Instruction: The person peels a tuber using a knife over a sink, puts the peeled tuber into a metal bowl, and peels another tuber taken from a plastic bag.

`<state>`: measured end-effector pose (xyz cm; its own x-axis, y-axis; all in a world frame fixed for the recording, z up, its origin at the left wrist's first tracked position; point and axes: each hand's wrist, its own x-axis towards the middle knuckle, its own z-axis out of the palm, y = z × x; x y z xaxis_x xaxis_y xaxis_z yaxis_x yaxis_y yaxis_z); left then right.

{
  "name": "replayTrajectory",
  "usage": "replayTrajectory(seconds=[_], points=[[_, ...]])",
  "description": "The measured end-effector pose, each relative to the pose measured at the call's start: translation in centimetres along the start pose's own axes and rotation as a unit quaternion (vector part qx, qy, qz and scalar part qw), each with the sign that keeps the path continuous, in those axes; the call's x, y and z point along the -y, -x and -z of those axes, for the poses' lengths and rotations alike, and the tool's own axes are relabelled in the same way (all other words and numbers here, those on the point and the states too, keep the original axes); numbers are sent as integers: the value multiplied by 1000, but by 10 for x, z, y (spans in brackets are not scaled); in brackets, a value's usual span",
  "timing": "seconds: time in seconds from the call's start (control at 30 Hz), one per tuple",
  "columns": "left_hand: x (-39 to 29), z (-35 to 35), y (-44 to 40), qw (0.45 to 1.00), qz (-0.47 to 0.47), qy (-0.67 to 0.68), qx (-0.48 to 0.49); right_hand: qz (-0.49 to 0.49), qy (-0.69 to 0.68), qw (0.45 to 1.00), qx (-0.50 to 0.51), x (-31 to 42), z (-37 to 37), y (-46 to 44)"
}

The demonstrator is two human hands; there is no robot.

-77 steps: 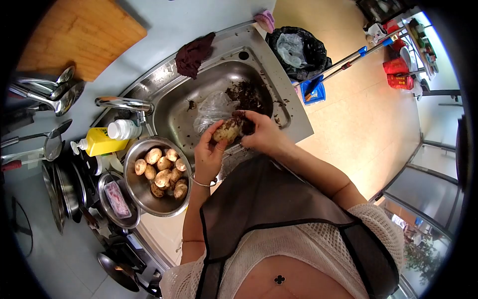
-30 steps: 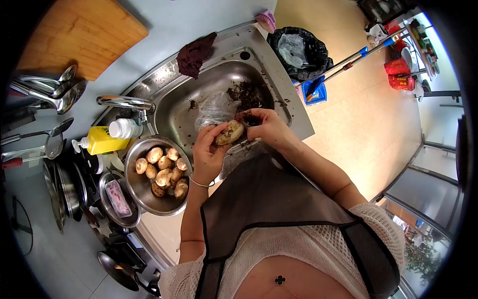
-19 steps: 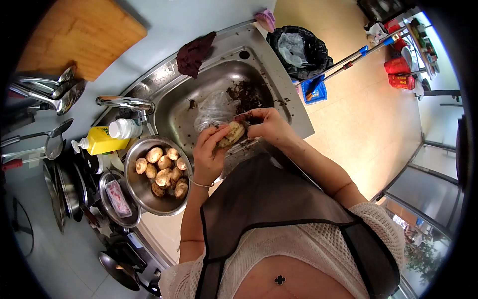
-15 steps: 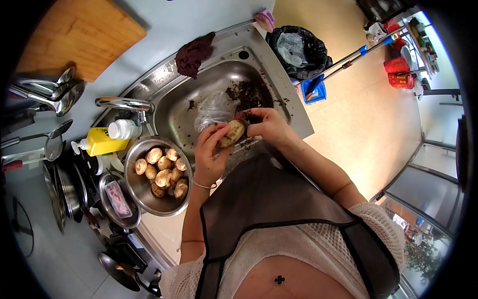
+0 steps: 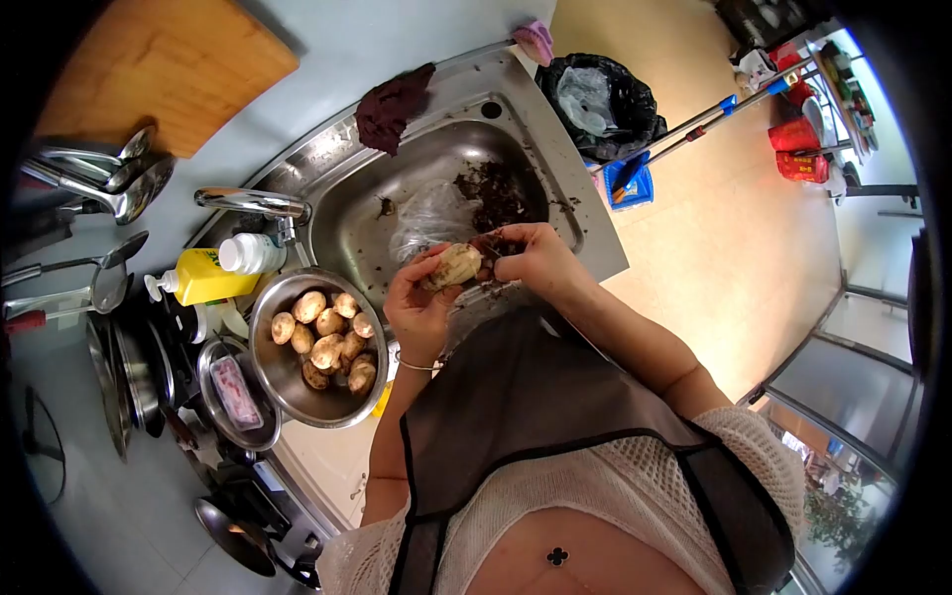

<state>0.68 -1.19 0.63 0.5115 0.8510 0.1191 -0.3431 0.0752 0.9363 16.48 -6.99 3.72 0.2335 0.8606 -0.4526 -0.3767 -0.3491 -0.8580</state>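
Note:
Over the near side of the steel sink, my left hand grips a pale, brown-flecked potato, fingers at its left end and underside. My right hand is at the other end of the potato, its fingers closed in a pinch. Something small and dark shows at those fingertips, too unclear to name. Dark brown scraps lie in the sink, and a crumpled clear plastic bag is beside them. Several similar potatoes fill a steel bowl left of my left hand.
The faucet reaches over the sink's left side, near a yellow pump bottle and a white bottle. A maroon cloth hangs on the sink's back rim. Right of the sink stands a black-lined bin.
The potato has turned in my left hand, showing a paler, longer side and tilting up to the right. My right hand has shifted slightly right and down. The view has moved a little.

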Motion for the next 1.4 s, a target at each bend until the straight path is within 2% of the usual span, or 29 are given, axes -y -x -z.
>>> replayTrajectory(seconds=[0.07, 0.17, 0.23, 0.27, 0.3, 0.37, 0.4, 0.47, 0.57, 0.7, 0.8, 0.83, 0.87, 0.9, 0.93, 0.97, 1.03, 1.07, 1.1, 1.13, 1.17, 1.2, 1.23, 1.27, 1.33, 1.4], points=[[-1, 1, 1, 1000, 13, -13, -1, -11, -30, 999, 9, 5, -1, 4], [3, 3, 1, 1000, 25, 15, -13, -23, 16, 999, 42, 9, -4, 6], [7, 5, 2, 1000, 13, -9, 0, 65, 55, 996, 1, 4, -13, 9], [8, 6, 2, 999, 2, -33, 17, 100, 120, 987, -39, 3, -17, 10], [9, 7, 3, 999, -1, -32, 6, 98, 125, 987, -30, 3, -16, 10], [8, 13, 5, 1000, 14, 11, 21, -1, 132, 991, 24, 4, -11, 9], [6, 16, 6, 1000, 10, 12, 5, -6, 141, 989, 37, 4, -11, 7], [2, 22, 8, 997, 69, 30, 33, -26, 103, 992, 62, 1, -10, 4], [3, 28, 12, 992, 70, 101, 26, -84, 49, 990, 101, -2, -8, -7], [1, 35, 19, 992, 58, 114, -4, -87, 61, 989, 105, -2, -14, -13], [-21, 52, 31, 994, 38, -62, -83, -3, 6, 999, 35, -25, 8, -39], [-28, 65, 37, 954, 29, -253, -159, -6, 13, 999, 41, -25, 7, -45], [-37, 78, 40, 927, 16, -314, -205, 4, 45, 998, -34, -24, 6, -50], [-37, 91, 45, 913, 8, -305, -269, 15, 77, 991, -108, -25, 5, -54], [-43, 105, 48, 888, 36, -353, -291, 2, 62, 994, -88, -35, 12, -60], [-50, 115, 51, 811, 57, -510, -281, 1, 68, 994, -83, -44, 17, -66], [-44, 133, 56, 778, 74, -574, -243, -34, 164, 977, -132, -55, 21, -71], [-38, 132, 59, 739, 25, -621, -260, -35, 168, 977, -128, -56, 25, -74], [-35, 122, 56, 695, -25, -664, -274, -87, 139, 983, -89, -55, 29, -75], [-36, 107, 51, 716, -40, -636, -285, -140, 109, 983, -51, -55, 30, -76], [-36, 92, 48, 772, -2, -592, -233, -141, 113, 982, -49, -56, 29, -76], [-20, 79, 46, 828, -17, -526, -194, -117, 116, 985, -50, -57, 28, -75], [-5, 63, 40, 883, 28, -449, -133, -92, 117, 987, -52, -59, 27, -75], [11, 55, 34, 880, 80, -466, -44, -91, 120, 987, -52, -63, 26, -74], [75, 50, 15, 830, 227, -509, 27, -79, 14, 992, -95, -72, 26, -70], [99, 46, -32, 741, 389, -546, 36, -74, 16, 994, -80, -73, 32, -60]])
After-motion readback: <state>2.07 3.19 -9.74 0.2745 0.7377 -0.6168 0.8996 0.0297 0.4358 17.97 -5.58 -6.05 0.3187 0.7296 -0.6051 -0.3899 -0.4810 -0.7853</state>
